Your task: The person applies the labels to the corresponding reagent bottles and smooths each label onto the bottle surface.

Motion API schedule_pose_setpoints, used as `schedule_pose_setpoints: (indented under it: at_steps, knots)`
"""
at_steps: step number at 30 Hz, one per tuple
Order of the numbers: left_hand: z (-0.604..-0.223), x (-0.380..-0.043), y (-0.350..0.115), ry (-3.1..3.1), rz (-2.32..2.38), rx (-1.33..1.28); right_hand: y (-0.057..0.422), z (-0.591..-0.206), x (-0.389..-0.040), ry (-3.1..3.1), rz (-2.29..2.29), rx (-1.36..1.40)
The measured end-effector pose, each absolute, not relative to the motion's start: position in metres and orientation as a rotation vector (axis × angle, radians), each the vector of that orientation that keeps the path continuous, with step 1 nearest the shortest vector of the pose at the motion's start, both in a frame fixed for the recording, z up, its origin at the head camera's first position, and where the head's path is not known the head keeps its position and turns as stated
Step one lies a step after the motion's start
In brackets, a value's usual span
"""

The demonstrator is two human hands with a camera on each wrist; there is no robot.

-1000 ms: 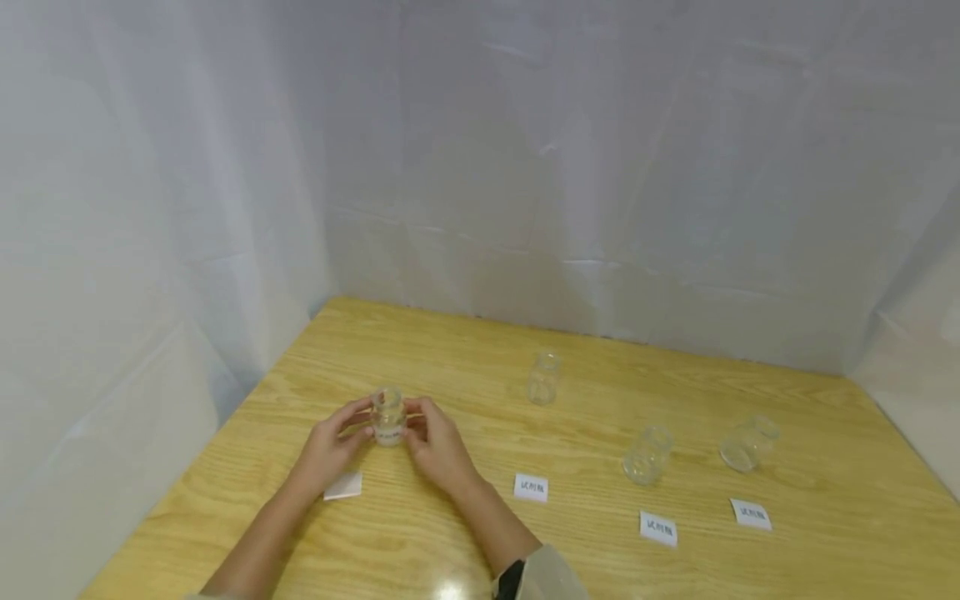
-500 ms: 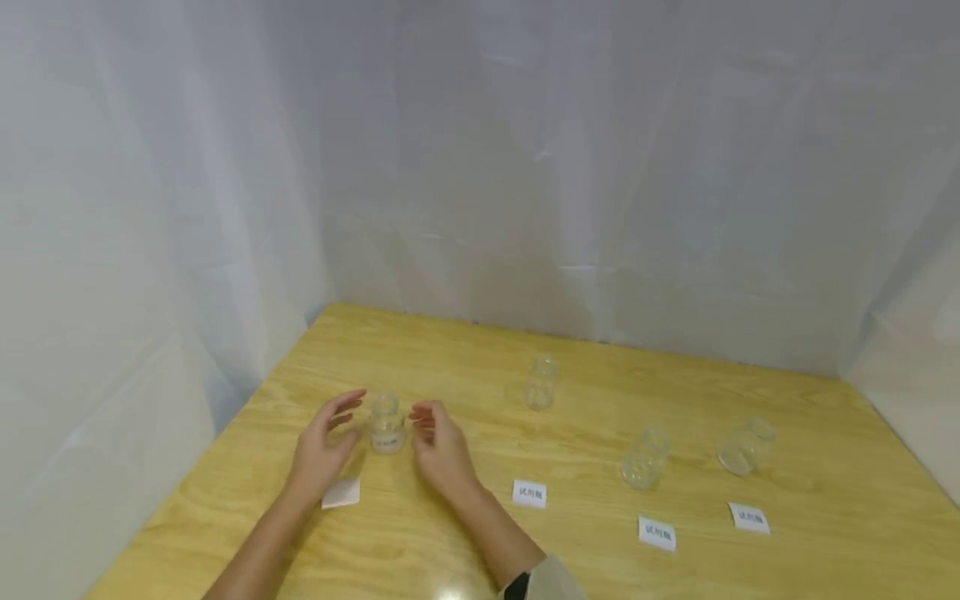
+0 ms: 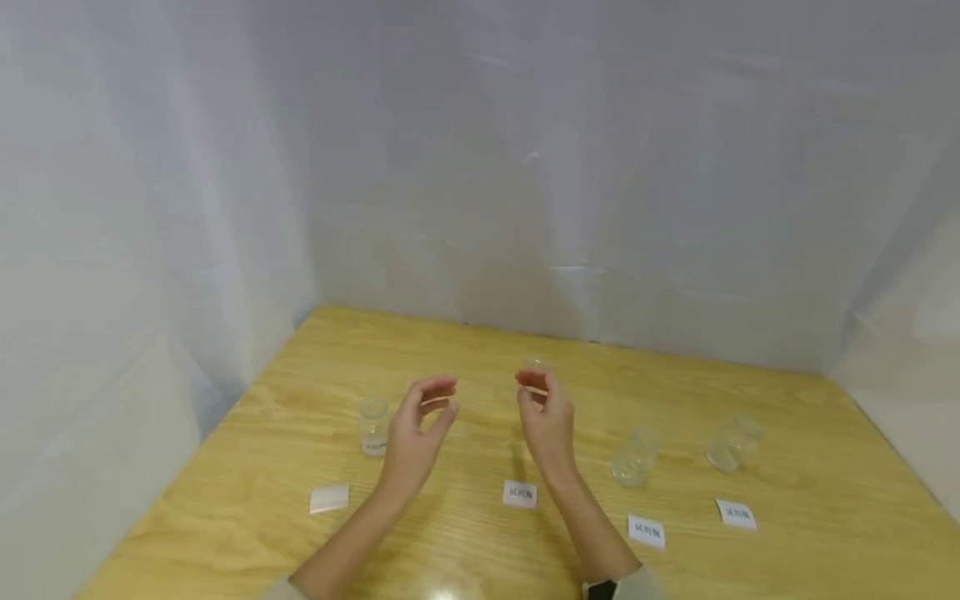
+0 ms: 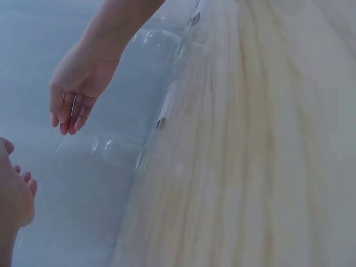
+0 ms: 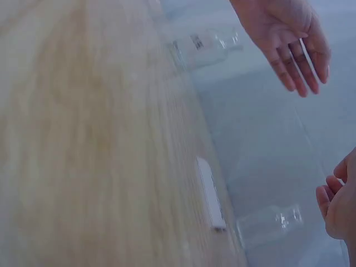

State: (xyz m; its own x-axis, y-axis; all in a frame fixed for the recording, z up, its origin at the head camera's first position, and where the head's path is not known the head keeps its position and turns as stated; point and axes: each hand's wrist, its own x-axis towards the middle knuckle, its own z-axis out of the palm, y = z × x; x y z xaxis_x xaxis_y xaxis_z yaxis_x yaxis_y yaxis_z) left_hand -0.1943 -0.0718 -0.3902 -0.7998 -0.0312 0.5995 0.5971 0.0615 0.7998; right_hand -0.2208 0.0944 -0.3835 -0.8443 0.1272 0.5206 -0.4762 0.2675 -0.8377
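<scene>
My left hand [image 3: 416,425] is raised over the table, fingers gently curved, with nothing in its grasp. Just to its left, a small clear glass bottle [image 3: 373,429] with a white label low on its front stands upright; the label also shows in the right wrist view on the bottle [image 5: 200,50]. My right hand [image 3: 546,421] hovers facing the left one, its fingers bent loosely around bare air. Behind it a second glass bottle [image 3: 537,363] is mostly hidden, only its rim showing. A folded card with handwriting [image 3: 520,493] lies nearer, below the right hand.
Two more clear bottles, one [image 3: 635,457] and another [image 3: 734,443], stand to the right. In front of them lie written white cards [image 3: 647,531] [image 3: 737,514]. A blank-looking card [image 3: 328,498] is at the left. White sheeting [image 3: 480,208] encloses the wooden table [image 3: 442,533].
Both hands have let go of the labelled bottle at the left and moved right, the right hand now in front of the second bottle. The labelled bottle stays standing.
</scene>
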Motion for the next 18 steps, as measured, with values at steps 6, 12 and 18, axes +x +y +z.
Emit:
schedule_pose_setpoints:
  at_steps: [6, 12, 18]
  knots:
    - [-0.407, -0.226, -0.033, -2.082, -2.016, -0.316, 0.131, -0.402, -0.249, -2.102, 1.607, 0.108]
    - [-0.427, -0.259, -0.012, -2.157, -2.027, -0.193, 0.143, -0.418, -0.265, -2.195, 1.782, 0.113]
    - [-0.43, -0.266, -0.006, -2.144, -2.057, -0.259, 0.143, -0.435, -0.275, -2.145, 2.018, 0.077]
